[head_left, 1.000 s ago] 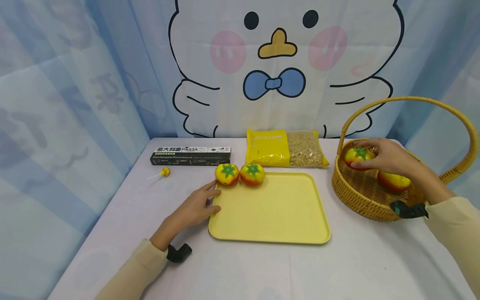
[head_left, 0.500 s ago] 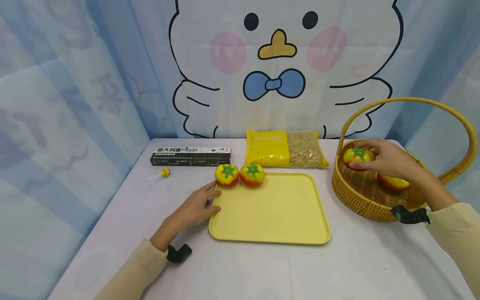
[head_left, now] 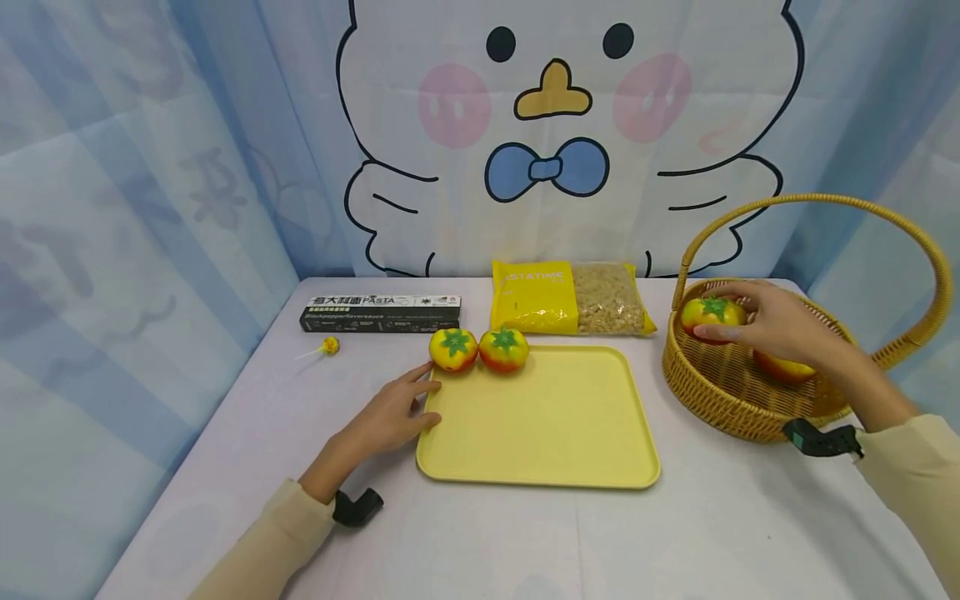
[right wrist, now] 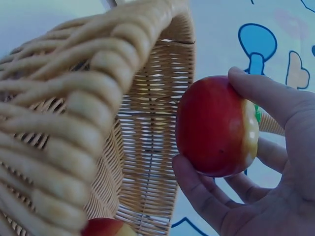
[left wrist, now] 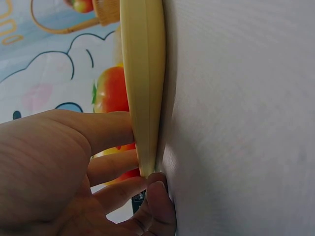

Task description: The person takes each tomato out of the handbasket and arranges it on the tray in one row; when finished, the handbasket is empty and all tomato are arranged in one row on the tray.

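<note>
In the head view my right hand [head_left: 776, 321] grips a yellow-and-red toy tomato [head_left: 712, 313] with a green star-shaped top, over the far left part of a wicker basket [head_left: 701, 400]. The right wrist view shows the thumb and fingers [right wrist: 197, 189] around the red tomato [right wrist: 211, 125] by the woven wall. Lower in the basket is a second red-and-yellow fruit [head_left: 783, 367], partly covered by the right hand. My left hand [head_left: 386, 414] rests spread at the left rim of a yellow tray [head_left: 547, 425], its fingertips touching the edge. Two matching tomatoes [head_left: 453, 350] sit side by side at the tray's far left corner.
Behind the tray lie a yellow pasta bag [head_left: 536, 296] and, to its left, a dark pasta box [head_left: 380, 315]. A small yellow lollipop [head_left: 330, 344] is in front of the box. The basket's tall handle [head_left: 825, 198] arches above the right hand.
My right hand has shifted slightly left with the tomato, still over the basket. The left hand, tray and the two tomatoes there stay in place.
</note>
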`<state>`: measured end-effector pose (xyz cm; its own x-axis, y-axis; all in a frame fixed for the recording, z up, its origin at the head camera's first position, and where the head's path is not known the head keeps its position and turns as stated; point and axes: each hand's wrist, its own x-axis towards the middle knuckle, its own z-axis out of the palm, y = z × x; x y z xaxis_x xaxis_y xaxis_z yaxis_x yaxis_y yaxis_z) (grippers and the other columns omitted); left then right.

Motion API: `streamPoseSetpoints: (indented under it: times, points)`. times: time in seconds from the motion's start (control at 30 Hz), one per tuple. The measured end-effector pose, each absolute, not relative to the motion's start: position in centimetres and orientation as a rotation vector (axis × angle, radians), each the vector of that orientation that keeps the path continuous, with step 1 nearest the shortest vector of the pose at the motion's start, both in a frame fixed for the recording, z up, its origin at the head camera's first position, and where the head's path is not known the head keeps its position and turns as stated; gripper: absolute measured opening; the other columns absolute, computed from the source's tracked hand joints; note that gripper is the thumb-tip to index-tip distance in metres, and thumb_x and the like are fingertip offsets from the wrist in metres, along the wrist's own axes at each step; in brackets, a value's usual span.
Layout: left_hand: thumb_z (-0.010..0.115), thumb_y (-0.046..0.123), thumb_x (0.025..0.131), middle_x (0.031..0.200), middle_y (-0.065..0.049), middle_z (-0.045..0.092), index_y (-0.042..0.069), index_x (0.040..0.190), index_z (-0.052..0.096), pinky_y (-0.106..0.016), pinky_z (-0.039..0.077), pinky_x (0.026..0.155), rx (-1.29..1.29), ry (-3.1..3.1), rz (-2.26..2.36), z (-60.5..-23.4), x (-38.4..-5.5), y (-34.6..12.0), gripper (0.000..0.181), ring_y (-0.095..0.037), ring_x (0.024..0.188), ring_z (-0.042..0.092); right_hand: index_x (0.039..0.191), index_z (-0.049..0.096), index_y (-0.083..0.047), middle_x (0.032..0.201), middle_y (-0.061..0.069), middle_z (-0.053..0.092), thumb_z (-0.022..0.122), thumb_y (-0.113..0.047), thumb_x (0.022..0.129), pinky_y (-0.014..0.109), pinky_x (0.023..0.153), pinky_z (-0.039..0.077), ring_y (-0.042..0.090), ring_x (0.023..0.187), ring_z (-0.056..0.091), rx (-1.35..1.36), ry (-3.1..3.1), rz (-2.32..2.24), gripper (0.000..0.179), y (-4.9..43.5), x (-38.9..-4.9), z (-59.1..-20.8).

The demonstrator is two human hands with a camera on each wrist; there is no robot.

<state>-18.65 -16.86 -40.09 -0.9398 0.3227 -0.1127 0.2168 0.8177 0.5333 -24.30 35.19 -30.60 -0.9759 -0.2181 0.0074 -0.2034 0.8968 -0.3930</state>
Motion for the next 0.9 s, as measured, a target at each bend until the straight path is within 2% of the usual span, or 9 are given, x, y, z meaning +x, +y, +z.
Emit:
streamPoseSetpoints:
  times: [0.27,0.9]
  points:
    - [0.074,0.021,0.100,0.174,-0.016,0.032,0.004,0.148,0.061,-0.038,0.051,0.091,0.425,2.810,0.777,-40.0,-18.7,-16.9,0.053,-0.019,0.098,0.060,0.149,0.054,-0.004,0.146,0.030,0.052,0.078,-0.045,0.095,0.072,0.099,0.047,0.054,0.126,0.053,-0.378,3.026,-0.666,0.072,34.1,-23.8,-30.4]
    - [0.074,0.022,0.100,0.175,-0.015,0.031,0.004,0.149,0.060,-0.035,0.049,0.087,0.429,2.811,0.777,-40.1,-18.8,-16.9,0.054,-0.017,0.094,0.057,0.149,0.053,-0.002,0.145,0.030,0.052,0.079,-0.045,0.094,0.070,0.099,0.049,0.052,0.127,0.051,-0.405,3.062,-0.697,0.075,32.3,-23.7,-30.6]
